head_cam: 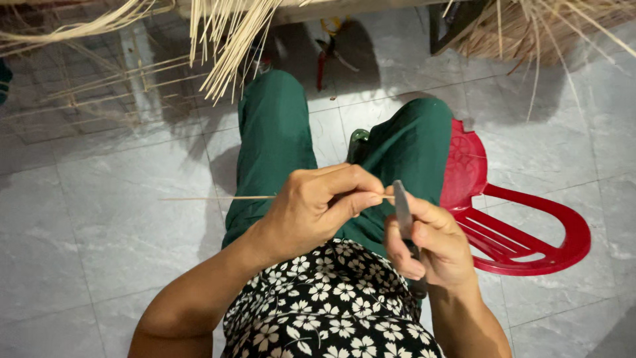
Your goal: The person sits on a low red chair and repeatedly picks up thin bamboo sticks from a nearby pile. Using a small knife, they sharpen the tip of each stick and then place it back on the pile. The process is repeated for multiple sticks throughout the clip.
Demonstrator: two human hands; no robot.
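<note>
Fingers (pixel 358 199) of the left hand (pixel 311 209) pinch a thin bamboo sliver (pixel 218 197), which runs out leftward level over the green-trousered lap. Just right of that pinch, the right hand (pixel 430 245) is closed around a small knife (pixel 402 209), blade upright beside the sliver's end. Behind stands a red plastic chair (pixel 523 232) on the grey tiled floor (pixel 99 219).

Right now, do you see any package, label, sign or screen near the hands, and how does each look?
None is in view. There are only the thin bamboo strip in the left hand, the small knife in the right hand, and a red plastic chair.
</note>
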